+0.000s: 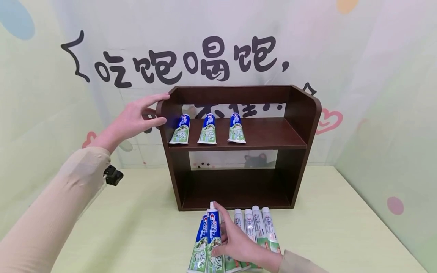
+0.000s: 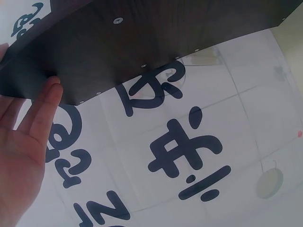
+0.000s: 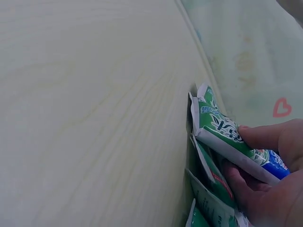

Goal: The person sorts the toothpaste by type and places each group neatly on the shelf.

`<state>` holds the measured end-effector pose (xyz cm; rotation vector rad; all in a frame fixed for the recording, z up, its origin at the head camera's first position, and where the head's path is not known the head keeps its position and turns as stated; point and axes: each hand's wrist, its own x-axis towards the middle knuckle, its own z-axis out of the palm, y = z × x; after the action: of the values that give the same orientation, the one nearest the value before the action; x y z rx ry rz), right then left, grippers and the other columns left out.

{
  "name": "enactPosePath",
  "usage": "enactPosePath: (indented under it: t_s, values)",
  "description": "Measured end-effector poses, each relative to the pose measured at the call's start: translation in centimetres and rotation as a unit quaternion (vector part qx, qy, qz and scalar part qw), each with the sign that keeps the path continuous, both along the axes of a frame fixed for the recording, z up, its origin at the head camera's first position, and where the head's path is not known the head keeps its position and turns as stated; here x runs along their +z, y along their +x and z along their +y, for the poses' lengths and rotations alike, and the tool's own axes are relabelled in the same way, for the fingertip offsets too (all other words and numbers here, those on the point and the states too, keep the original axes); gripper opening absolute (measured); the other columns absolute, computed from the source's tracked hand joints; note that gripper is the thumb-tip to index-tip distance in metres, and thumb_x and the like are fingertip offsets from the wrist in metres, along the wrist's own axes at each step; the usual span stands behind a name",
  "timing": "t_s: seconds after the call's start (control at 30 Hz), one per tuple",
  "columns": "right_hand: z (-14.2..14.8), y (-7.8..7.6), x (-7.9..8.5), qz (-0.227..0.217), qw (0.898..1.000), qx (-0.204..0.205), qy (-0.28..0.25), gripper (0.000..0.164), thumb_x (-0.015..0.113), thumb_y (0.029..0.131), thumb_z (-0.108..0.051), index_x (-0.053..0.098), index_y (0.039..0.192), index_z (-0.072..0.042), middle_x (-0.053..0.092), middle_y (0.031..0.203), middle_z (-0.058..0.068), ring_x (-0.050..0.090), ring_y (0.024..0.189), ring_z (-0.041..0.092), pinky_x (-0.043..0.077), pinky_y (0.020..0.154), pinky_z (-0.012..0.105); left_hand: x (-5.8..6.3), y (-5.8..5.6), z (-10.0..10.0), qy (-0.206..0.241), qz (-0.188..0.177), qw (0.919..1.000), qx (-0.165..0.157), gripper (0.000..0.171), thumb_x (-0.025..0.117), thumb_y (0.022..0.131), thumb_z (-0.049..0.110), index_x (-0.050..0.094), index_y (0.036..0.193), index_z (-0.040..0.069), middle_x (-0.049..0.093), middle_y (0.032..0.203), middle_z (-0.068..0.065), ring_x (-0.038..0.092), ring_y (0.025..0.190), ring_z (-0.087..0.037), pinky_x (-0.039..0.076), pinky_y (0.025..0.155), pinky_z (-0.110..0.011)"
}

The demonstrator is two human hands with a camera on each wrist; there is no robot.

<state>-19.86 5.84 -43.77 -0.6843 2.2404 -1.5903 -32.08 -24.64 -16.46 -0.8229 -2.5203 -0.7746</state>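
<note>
1. Pinching a blue and green tube (image 1: 214, 237), the right hand (image 1: 239, 242) is low down, in front of the brown shelf (image 1: 266, 132).
2. White-capped tubes (image 1: 250, 227) lie beside it on the surface (image 1: 324, 216).
3. The left hand (image 1: 133, 117) touches the shelf's side with stretched-out fingers and holds nothing.
4. Only the head view shows three more blue and green tubes (image 1: 207, 131) on the upper board.
5. Only the left wrist view shows little screws (image 2: 118, 21) in the shelf's side.
6. The right wrist view shows the pinched tube's white edge, hidden from the head view.
</note>
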Motion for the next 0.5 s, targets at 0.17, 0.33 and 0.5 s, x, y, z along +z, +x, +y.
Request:
enactPosePath:
  t_s: [0.17, 0.33, 0.5]
  values:
    - [0.02, -0.09, -0.21, 0.002, 1.000, -0.009, -0.020, 0.117, 0.080, 0.079, -0.002, 0.003, 0.152, -0.051, 0.065, 0.123, 0.011, 0.060, 0.071, 0.014, 0.052, 0.067, 0.023, -0.03, -0.03, -0.02, -0.002, 0.003, 1.0000, -0.001, 0.062, 0.069, 0.092, 0.020, 0.044, 0.150, 0.019, 0.042, 0.157, -0.003, 0.067, 0.110, -0.041, 0.050, 0.072, -0.008]
    - [-0.08, -0.23, -0.11, -0.022, 0.999, -0.042, -0.016, 0.110, 0.081, 0.078, -0.004, 0.011, 0.154, -0.039, 0.065, 0.126, 0.009, 0.063, 0.078, 0.015, 0.052, 0.072, 0.023, -0.16, -0.06, -0.05, -0.004, 0.006, 1.0000, 0.001, 0.063, 0.069, 0.092, 0.020, 0.044, 0.149, 0.019, 0.042, 0.157, -0.003, 0.067, 0.109, -0.040, 0.051, 0.072, -0.008]
    - [0.08, -0.32, 0.41, -0.026, 0.997, -0.066, -0.020, 0.099, 0.081, 0.077, -0.003, 0.021, 0.155, -0.019, 0.067, 0.116, 0.009, 0.062, 0.083, 0.016, 0.053, 0.072, 0.023, -0.19, -0.09, -0.05, -0.001, 0.003, 1.0000, 0.002, 0.063, 0.069, 0.092, 0.021, 0.044, 0.150, 0.022, 0.041, 0.158, -0.001, 0.067, 0.110, -0.040, 0.050, 0.072, -0.008]
